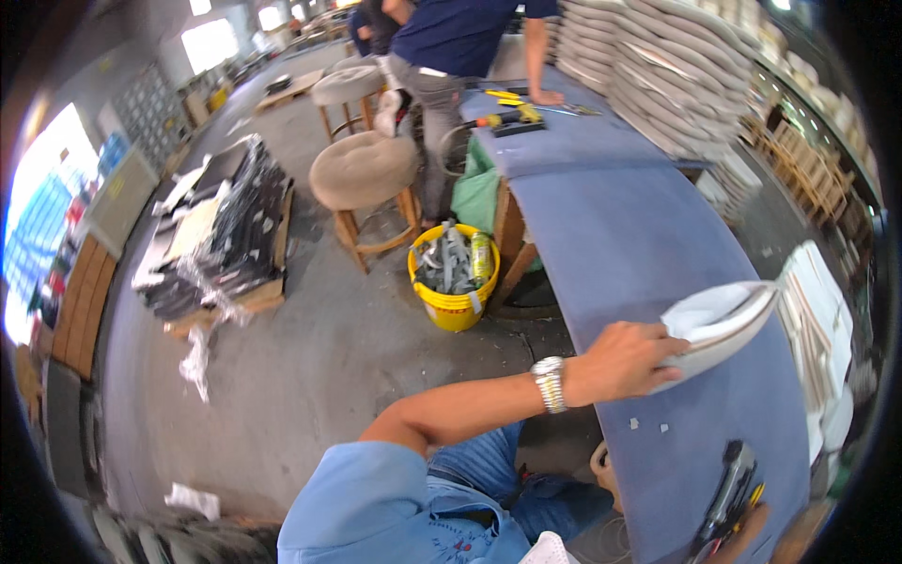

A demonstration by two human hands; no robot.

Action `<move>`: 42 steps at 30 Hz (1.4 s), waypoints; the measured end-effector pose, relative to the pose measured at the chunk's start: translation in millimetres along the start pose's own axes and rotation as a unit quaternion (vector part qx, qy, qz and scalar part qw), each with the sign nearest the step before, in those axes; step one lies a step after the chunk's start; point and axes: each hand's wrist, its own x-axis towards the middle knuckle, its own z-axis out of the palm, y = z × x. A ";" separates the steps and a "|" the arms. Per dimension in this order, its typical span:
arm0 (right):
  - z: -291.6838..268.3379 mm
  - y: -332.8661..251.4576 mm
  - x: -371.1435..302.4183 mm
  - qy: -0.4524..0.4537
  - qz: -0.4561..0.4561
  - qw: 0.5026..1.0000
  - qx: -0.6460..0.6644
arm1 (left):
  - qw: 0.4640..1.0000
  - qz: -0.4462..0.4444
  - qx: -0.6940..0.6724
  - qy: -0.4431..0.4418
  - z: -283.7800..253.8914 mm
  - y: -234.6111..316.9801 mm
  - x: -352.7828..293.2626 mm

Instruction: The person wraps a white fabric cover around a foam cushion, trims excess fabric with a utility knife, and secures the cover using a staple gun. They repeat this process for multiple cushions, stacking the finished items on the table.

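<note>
My left hand (625, 362), with a metal watch on its wrist, grips the near end of a curved white upholstered piece (719, 329). The piece is tipped up on the blue-grey covered table (611, 226), its hollow side and folded edge showing. At the lower right rim, a blurred skin-coloured shape that seems to be my right hand (749, 538) is beside a black staple gun (731, 484). Its fingers do not show clearly, and whether it touches the tool cannot be made out. Two small white scraps (634, 424) lie on the table near my left hand.
Light padded pieces (672, 80) are stacked high on the table's far end, near a yellow-black power tool (512, 117) and another person's hand (547, 97). White pieces (822, 329) lie along the right edge. A yellow bucket of scraps (451, 310) and round stools (365, 171) stand left.
</note>
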 end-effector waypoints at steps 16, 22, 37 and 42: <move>-82.4 -104.7 -75.1 0.189 -0.219 0.703 0.650 | 0.998 -0.022 -0.053 -0.040 7.9 31.2 -16.2; -67.9 -234.5 -192.2 -0.144 -0.363 0.271 0.880 | 0.999 0.001 0.011 -0.044 5.6 37.6 -21.3; -70.6 -348.2 -279.1 -0.044 -0.262 0.402 0.876 | 0.998 -0.005 -0.005 -0.067 9.2 55.5 -28.0; -61.3 -349.4 -283.1 -0.001 -0.200 0.465 0.862 | 0.997 0.026 -0.003 -0.074 18.7 67.2 -30.0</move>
